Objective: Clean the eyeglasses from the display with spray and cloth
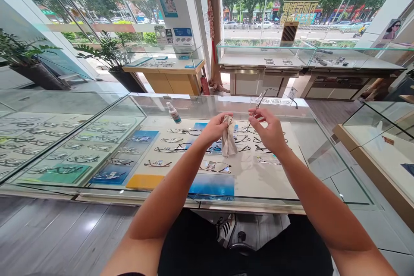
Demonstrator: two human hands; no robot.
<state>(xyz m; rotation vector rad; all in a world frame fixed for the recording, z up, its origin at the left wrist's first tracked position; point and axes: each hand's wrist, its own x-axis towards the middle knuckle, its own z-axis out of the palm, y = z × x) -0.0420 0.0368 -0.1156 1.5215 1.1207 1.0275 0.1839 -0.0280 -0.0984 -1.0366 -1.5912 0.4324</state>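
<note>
Over the glass display case (268,185), my left hand (220,128) pinches a pale cloth (229,140) that hangs down from the fingers. To its right, my right hand (267,127) grips a pair of thin-framed glasses (256,105), with a temple arm reaching up and to the right. The cloth and the glasses are apart. A small white spray bottle (174,112) with a blue-green label stands on the glass top, left of my left hand. Several pairs of glasses lie inside the case beneath my hands.
Another case section (61,138) full of glasses extends left. A further display case (384,138) stands at the right. More cases (258,58), potted plants (113,58) and a wooden post (214,26) are beyond, near the windows.
</note>
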